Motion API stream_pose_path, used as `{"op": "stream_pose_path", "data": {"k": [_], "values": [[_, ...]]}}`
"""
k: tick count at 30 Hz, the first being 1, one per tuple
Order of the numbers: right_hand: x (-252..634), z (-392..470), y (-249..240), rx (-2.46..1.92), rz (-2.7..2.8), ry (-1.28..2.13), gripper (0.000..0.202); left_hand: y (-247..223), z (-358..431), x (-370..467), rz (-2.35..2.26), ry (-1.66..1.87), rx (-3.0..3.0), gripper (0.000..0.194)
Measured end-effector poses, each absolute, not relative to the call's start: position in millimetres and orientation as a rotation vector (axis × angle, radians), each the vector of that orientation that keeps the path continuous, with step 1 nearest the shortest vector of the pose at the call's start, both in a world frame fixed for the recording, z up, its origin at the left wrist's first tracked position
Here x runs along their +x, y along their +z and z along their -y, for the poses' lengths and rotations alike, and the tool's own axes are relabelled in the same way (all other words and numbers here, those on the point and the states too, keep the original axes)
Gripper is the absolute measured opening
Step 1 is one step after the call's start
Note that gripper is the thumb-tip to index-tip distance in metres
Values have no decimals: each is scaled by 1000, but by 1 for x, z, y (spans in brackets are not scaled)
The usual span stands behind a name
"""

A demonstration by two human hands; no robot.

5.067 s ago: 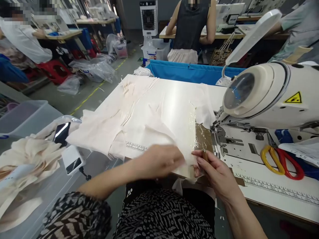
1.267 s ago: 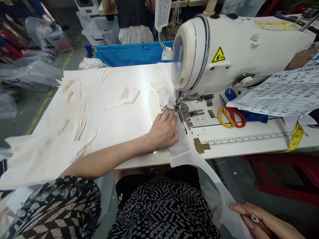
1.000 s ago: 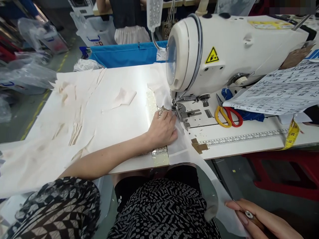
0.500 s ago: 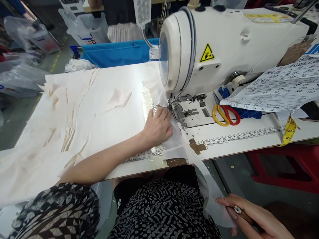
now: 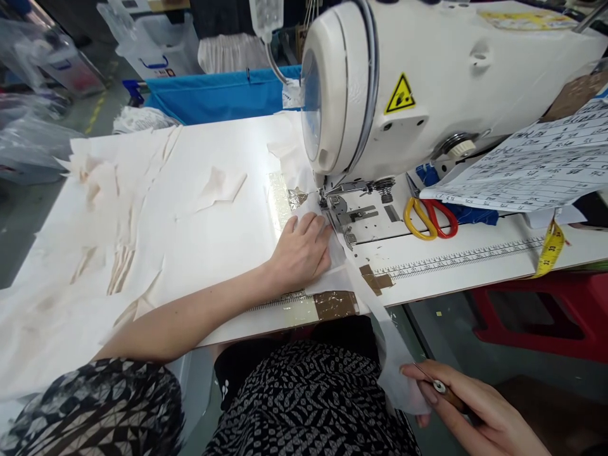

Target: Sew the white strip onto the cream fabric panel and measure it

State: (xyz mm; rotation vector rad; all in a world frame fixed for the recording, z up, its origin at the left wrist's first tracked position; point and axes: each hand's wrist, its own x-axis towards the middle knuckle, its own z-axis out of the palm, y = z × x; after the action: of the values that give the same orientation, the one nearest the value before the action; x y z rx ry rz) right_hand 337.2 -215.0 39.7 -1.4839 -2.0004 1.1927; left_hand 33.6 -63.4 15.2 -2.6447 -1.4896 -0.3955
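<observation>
**Inspector A:** Left hand [image 5: 301, 250]: palm down, fingers together and nearly straight, pressed flat on the sheer white fabric strip [image 5: 342, 266] on the white table [image 5: 228, 221]. Fingertips lie just left of the metal presser foot [image 5: 332, 204] of the white industrial sewing machine [image 5: 427, 88]. It grips nothing; it only holds the cloth down.

**Inspector B:** And the right hand [image 5: 468, 411]?

**Inspector A:** Low at near right, below the table edge. Fingers curled, thumb and forefinger pinching the hanging end of the same strip, with a thin metal-tipped, brown-handled tool [image 5: 439, 386] lying along the fingers. What kind of tool it is, I cannot tell.

**Inspector B:** Course of the strip?

**Inspector A:** From the presser foot it runs toward the near edge under the left hand, over the edge just beside a patch of brown tape [image 5: 335, 304], then hangs down to the right hand.

**Inspector B:** Containers?

**Inspector A:** A blue fabric bin [image 5: 218, 95] stands against the far edge of the table; its contents are hidden. Beyond it, a translucent plastic crate with a blue handle [image 5: 152, 44]; contents unreadable.

**Inspector B:** Other items?

**Inspector A:** Cream fabric pieces [image 5: 109, 209] spread over the left of the table. Right of the presser foot, scissors with one yellow and one red handle [image 5: 430, 218]. A printed paper sheet [image 5: 532, 168] lies at far right, and a yellow measuring tape [image 5: 548, 247] hangs over the right edge.
</observation>
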Motion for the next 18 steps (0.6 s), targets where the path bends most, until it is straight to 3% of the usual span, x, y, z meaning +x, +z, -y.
{"op": "stream_pose_path", "data": {"k": [18], "values": [[305,189,40,-1428,1855,1278,23,14,64,33,1486,-385,-2660,43]]}}
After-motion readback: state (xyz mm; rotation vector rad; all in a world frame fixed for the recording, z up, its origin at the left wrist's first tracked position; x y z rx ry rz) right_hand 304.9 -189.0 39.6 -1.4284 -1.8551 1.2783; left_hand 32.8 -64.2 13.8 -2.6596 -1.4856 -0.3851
